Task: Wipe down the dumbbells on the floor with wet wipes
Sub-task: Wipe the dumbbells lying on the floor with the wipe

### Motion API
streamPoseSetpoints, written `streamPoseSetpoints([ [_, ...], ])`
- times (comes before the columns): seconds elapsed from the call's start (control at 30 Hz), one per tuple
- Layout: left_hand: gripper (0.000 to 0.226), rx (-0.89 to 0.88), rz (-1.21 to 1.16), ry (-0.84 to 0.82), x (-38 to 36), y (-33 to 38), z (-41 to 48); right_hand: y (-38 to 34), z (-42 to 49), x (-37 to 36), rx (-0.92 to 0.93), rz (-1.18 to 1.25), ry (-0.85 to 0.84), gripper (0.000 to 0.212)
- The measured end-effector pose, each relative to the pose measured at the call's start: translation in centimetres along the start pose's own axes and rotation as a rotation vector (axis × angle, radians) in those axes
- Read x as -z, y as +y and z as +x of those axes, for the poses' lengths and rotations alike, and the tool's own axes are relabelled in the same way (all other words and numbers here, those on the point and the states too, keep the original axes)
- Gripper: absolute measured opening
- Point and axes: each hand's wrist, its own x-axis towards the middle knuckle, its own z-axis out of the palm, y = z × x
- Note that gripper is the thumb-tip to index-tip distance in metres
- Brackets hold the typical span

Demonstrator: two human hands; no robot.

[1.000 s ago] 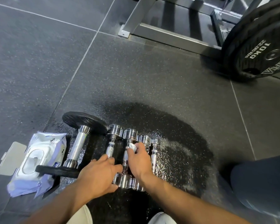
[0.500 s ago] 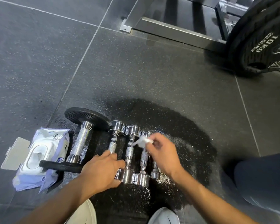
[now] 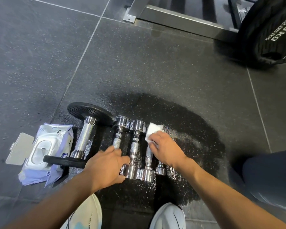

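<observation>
Several small chrome dumbbells (image 3: 135,146) lie side by side on the wet rubber floor, with a larger black-plated dumbbell (image 3: 85,138) to their left. My left hand (image 3: 104,166) rests on the near end of the leftmost chrome dumbbell (image 3: 120,129), fingers curled over its handle. My right hand (image 3: 165,149) pinches a white wet wipe (image 3: 153,131) and presses it on the far end of a chrome dumbbell on the right side of the row, hiding most of that bar.
An open pack of wet wipes (image 3: 45,152) lies at the left, lid flipped out. A steel rack frame (image 3: 180,20) and a 10 kg black plate (image 3: 271,30) stand at the back right. A dark wet patch (image 3: 188,138) spreads under the dumbbells. My shoes (image 3: 168,217) are below.
My right hand left the middle chrome dumbbell, lifted the wipe, and moved right to press it on a dumbbell farther right. My left hand stayed put.
</observation>
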Motion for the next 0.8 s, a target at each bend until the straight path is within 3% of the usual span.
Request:
streamPoseSetpoints([
  [0.23, 0.051, 0.002, 0.008, 0.003, 0.2, 0.2, -0.3, -3.4, -4.1, -0.9, 0.033, 0.073, -0.371, 0.025],
  [0.3, 0.052, 0.007, 0.005, -0.001, 0.2, 0.2, -0.4, -3.3, -4.4, -1.1, 0.039, 0.03, -0.323, 0.022],
  [0.43, 0.056, 0.02, 0.004, -0.008, 0.4, 0.3, -0.4, -1.6, -2.4, -1.0, -0.021, 0.049, -0.03, 0.032],
  [0.5, 0.057, 0.021, 0.023, -0.009, 0.6, 0.5, -0.5, -1.6, -2.2, -0.7, -0.079, 0.084, -0.085, 0.041],
  [0.6, 0.059, 0.028, 0.012, -0.029, 0.7, 0.6, -0.3, -0.8, -3.5, -0.6, -0.005, -0.366, -0.227, 0.062],
  [0.7, 0.059, 0.028, 0.012, -0.039, 0.8, 0.5, -0.2, -1.2, -4.5, -1.4, -0.085, -0.064, -0.139, 0.039],
  [0.8, 0.059, 0.024, 0.024, -0.043, 0.6, 0.4, -0.1, -0.7, -6.1, -2.5, 0.077, -0.084, 0.012, 0.034],
])
